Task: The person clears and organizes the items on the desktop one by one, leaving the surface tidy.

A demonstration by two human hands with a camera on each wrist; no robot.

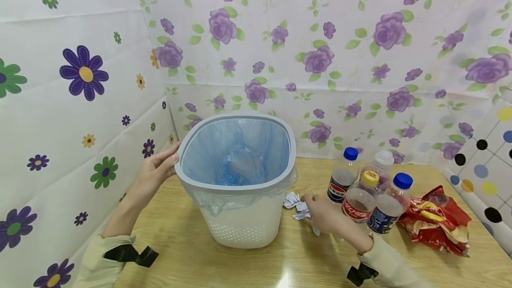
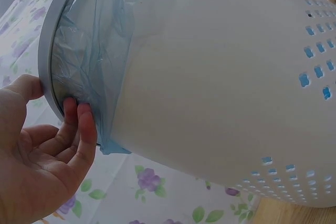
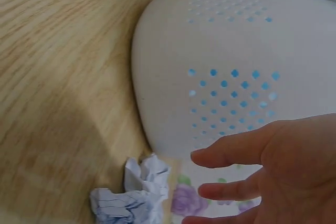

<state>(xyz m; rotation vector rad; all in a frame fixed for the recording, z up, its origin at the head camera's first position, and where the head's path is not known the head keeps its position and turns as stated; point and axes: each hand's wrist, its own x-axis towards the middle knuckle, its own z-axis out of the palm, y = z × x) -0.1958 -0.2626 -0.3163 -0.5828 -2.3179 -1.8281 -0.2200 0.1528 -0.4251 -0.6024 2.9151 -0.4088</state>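
A cream trash bin with a grey rim stands upright on the table, lined with a thin blue plastic bag. At the bin's left side my left hand pinches the rim, thumb on one side and fingertips against the bag folded over it. On the bin's right lie crumpled pieces of white paper. My right hand reaches down over them in the head view, partly covering them. In the right wrist view its fingers are spread and hold nothing, beside the paper.
Several plastic bottles stand right of my right hand, among them a blue-capped Pepsi bottle and a yellow-capped one. Farther right lies a red snack bag. Flowered cloth hangs behind and to the left of the wooden table.
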